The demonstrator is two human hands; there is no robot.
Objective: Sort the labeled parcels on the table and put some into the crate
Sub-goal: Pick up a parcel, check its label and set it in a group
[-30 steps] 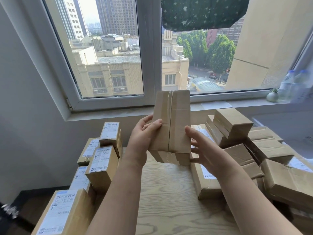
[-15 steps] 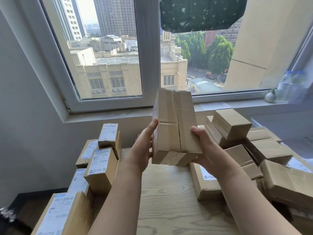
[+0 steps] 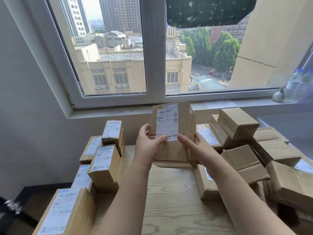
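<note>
I hold a brown cardboard parcel [image 3: 182,119] upright above the wooden table [image 3: 172,192], its white shipping label facing me. My left hand [image 3: 149,143] grips its lower left edge with the thumb across the label's bottom. My right hand [image 3: 194,146] grips the lower right side, thumb on the front face. Labeled parcels [image 3: 105,160] are stacked along the table's left side. A heap of mostly plain-faced parcels [image 3: 240,128] fills the right side. No crate shows in this view.
A window and its white sill [image 3: 220,105] stand just behind the table. A small round vase [image 3: 277,96] and plastic bottles [image 3: 298,85] sit on the sill at the right. Dark floor [image 3: 25,209] lies beyond the table's left edge.
The parcel has been turned in my hands: its taped seam side faced me before, and now the labeled face does. Both hands shifted to its lower part.
</note>
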